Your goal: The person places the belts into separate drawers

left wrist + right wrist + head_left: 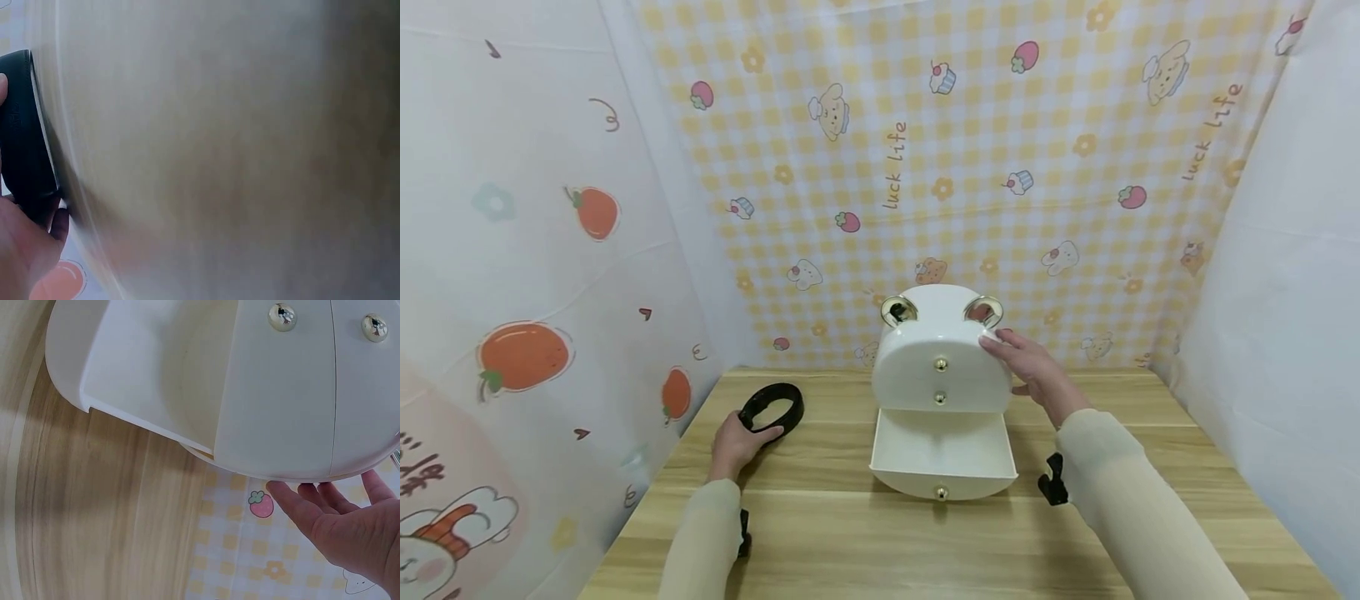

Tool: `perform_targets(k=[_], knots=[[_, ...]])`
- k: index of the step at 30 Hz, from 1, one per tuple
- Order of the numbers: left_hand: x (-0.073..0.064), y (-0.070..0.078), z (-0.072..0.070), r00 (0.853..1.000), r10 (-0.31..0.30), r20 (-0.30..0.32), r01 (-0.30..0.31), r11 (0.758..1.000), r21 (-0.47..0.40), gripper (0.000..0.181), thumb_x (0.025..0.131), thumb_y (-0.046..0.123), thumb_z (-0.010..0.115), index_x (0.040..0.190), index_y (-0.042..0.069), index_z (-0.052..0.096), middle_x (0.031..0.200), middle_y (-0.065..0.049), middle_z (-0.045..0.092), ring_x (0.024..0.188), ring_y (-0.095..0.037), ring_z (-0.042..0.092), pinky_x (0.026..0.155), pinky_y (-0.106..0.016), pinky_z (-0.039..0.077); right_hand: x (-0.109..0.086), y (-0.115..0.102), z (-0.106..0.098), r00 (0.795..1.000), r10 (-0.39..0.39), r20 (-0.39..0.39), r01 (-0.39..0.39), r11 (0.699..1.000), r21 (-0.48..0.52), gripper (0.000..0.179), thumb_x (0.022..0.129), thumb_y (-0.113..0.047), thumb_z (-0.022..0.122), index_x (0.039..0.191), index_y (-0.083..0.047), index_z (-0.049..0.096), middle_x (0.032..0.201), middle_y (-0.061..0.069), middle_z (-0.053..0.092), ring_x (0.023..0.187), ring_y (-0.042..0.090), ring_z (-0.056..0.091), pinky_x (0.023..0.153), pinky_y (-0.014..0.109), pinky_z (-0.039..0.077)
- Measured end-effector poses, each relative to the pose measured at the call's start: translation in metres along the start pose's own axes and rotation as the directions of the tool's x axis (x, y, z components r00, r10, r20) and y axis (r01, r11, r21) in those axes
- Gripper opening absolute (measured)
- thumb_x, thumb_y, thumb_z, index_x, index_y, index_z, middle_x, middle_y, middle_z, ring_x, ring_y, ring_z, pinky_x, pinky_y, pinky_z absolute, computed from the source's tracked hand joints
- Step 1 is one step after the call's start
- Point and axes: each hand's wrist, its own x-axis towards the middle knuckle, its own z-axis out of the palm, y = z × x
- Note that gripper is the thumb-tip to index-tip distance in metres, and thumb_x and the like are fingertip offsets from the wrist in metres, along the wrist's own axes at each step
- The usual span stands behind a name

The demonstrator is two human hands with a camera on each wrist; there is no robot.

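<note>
A coiled black belt [792, 408], looped into a ring, lies at the left of the wooden table. My left hand [737, 442] grips its near left side, thumb on one face; the left wrist view shows the band [25, 131] close to the tabletop. At the centre stands a white drawer box [940, 375] with gold round ears and gold knobs. Its bottom drawer [943, 442] is pulled out, with nothing visible inside. My right hand [1033, 371] rests its extended fingers [294, 503] against the box's right side. Two upper drawer fronts sit flush.
The wooden table [820, 542] carries the box and belt. Behind it hangs a yellow checked cloth [940, 150], close to the back of the box. Printed white cloth [550, 275] closes off the left side, and plain white cloth [1277, 292] the right.
</note>
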Motion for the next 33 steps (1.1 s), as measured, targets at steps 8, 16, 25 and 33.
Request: perform_targets(k=[8,16,25,33], knots=[[-0.01,-0.001,-0.009,1.0,-0.006,0.03,0.008,0.999,-0.042,0.095,0.082,0.051,0.076,0.14,-0.013,0.038,0.136,-0.036,0.046,0.123,-0.05,0.046,0.101,-0.059,0.038,-0.002,0.0,0.001,1.0,-0.003,0.012,0.003,1.0,-0.02,0.086,0.095,-0.053,0.059,0.16,-0.017,0.015,0.165,0.014,0.001,0.146,0.045,0.016,0.106,0.067,0.029],[-0.02,0.005,-0.014,1.0,0.026,-0.007,-0.026,0.998,-0.063,0.092,0.082,0.051,0.076,0.141,-0.009,0.039,0.137,-0.033,0.047,0.123,-0.049,0.046,0.102,-0.059,0.038,-0.003,0.0,0.001,1.0,-0.01,0.009,0.01,1.0,-0.023,0.087,0.095,-0.054,0.059,0.16,-0.017,0.014,0.166,0.011,-0.001,0.146,0.045,0.014,0.106,0.067,0.03],[-0.025,0.026,-0.015,0.998,0.063,0.011,-0.06,0.979,-0.196,0.101,0.075,0.059,0.08,0.148,0.003,0.037,0.144,-0.024,0.045,0.13,-0.042,0.043,0.105,-0.056,0.037,-0.003,0.0,0.0,1.0,-0.015,0.014,0.015,1.0,-0.023,0.087,0.096,-0.054,0.058,0.16,-0.016,0.013,0.164,0.019,0.005,0.146,0.045,0.016,0.106,0.067,0.03],[-0.035,0.042,-0.02,0.995,0.092,0.032,-0.083,0.974,-0.211,0.103,0.074,0.057,0.082,0.149,0.004,0.036,0.144,-0.026,0.046,0.13,-0.043,0.044,0.104,-0.057,0.038,-0.002,0.001,0.001,1.0,-0.014,0.017,0.014,1.0,-0.025,0.086,0.096,-0.054,0.058,0.16,-0.017,0.014,0.165,0.017,0.004,0.146,0.044,0.015,0.106,0.067,0.029]])
